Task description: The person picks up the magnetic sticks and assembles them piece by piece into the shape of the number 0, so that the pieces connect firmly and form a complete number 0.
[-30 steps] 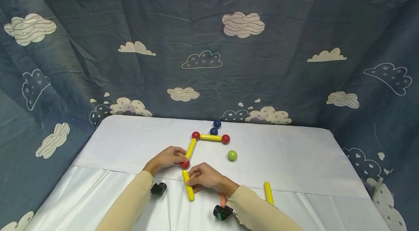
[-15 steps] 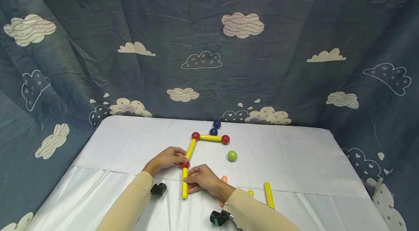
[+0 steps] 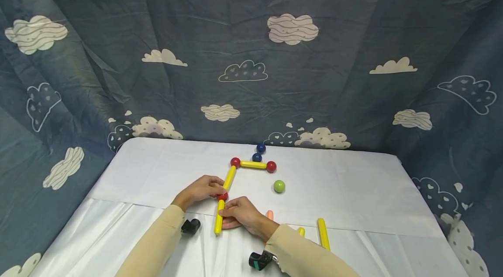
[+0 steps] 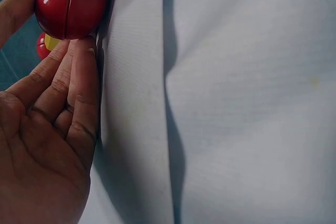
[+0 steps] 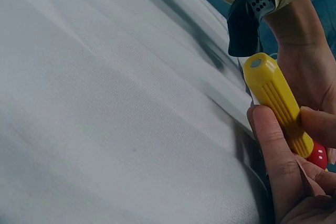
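Observation:
My left hand [image 3: 203, 188] pinches a red ball [image 3: 222, 197] between thumb and fingers; the left wrist view shows this ball [image 4: 71, 11] close up. Between the thumb and fingers of my right hand [image 3: 244, 216] is a yellow magnetic stick [image 3: 218, 225], its far end against that red ball. A round metal tip shows on the stick's free end [image 5: 256, 63] in the right wrist view. Another yellow stick [image 3: 229, 178] runs from the held ball to a second red ball [image 3: 235, 162]. From there a third yellow stick [image 3: 253, 165] reaches another red ball [image 3: 271, 166].
Two blue balls [image 3: 257, 157] touch behind the far stick. A green ball [image 3: 279, 186] lies to the right on the white cloth [image 3: 353, 189]. Near my right forearm are an orange stick [image 3: 270, 214], a partly hidden yellow piece [image 3: 301, 231] and a loose yellow stick [image 3: 323, 233].
My right hand has brought the yellow stick up against the red ball, closing the gap seen earlier, and swung its near end to the left. The left hand has stayed in place.

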Available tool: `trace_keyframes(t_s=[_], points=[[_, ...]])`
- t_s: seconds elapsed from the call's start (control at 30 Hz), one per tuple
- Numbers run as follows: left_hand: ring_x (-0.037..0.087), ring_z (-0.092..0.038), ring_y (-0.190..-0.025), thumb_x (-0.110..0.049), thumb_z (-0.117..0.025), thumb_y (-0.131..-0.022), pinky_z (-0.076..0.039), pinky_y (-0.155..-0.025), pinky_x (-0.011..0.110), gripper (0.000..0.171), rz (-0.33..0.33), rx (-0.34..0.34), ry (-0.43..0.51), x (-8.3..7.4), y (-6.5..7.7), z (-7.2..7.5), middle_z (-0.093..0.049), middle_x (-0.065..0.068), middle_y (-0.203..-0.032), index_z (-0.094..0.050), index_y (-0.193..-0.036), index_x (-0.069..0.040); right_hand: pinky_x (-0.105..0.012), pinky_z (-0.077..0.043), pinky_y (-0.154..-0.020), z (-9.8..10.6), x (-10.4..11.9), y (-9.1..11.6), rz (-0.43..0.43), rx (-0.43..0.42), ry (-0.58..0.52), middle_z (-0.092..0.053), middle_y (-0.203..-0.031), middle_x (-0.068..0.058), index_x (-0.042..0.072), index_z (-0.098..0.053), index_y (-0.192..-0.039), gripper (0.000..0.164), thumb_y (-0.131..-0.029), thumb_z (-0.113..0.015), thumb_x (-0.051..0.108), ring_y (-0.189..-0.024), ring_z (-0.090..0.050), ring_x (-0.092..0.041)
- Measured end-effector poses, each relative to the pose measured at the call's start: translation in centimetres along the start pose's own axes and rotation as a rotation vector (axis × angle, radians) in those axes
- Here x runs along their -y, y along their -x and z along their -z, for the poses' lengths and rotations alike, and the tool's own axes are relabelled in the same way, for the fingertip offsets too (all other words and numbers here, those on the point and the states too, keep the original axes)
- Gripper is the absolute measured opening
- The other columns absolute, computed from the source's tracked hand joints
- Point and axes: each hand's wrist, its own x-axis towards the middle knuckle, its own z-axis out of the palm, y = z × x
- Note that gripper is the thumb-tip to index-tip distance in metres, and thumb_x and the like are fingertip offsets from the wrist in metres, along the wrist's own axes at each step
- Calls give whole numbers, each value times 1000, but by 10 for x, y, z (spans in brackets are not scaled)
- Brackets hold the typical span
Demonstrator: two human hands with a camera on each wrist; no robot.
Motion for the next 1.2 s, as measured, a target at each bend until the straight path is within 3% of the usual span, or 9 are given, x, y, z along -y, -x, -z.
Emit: trace_keyframes(t_s=[0.37,0.6,0.73,0.9,1.2], points=[[13,-56,-79,-27,-71,-85,-46,-77,29,40,37,-35,11,1,-3,-4,-67,-2,-86,-63,-117,-5,-33,-57,-64,2,0,3,-2,0,15,-69,-75,-11,-6,-65,-96,13,-89,-66,5,-64,-69,-16],[13,-56,-79,-25,-70,-86,-48,-77,28,40,35,-20,20,0,-1,-3,-67,-1,-87,-61,-118,-2,-29,-55,-52,24,13,11,4,28,132,-69,-81,-11,-3,-63,-107,23,-88,-69,9,-55,-63,-15],[13,-56,-78,-25,-70,-87,-48,-77,27,41,37,-16,21,-1,-2,-1,-66,-1,-85,-60,-119,-2,-26,-52,-48,48,27,14,27,-38,209,-67,-80,-12,-3,-62,-111,28,-87,-70,9,-55,-62,-15],[13,-57,-78,-26,-71,-87,-50,-78,27,43,42,-18,18,-4,-3,-1,-65,0,-85,-60,-120,-2,-27,-51,-48,80,42,15,62,-180,272,-69,-83,-7,-2,-64,-111,29,-85,-72,7,-61,-62,-18],[13,-56,-79,-25,-71,-87,-50,-78,28,42,48,-13,25,-2,-2,-1,-66,0,-86,-60,-120,-2,-24,-39,-46,127,46,19,80,-372,293,-64,-86,-7,0,-66,-109,30,-80,-74,1,-57,-49,-17]])
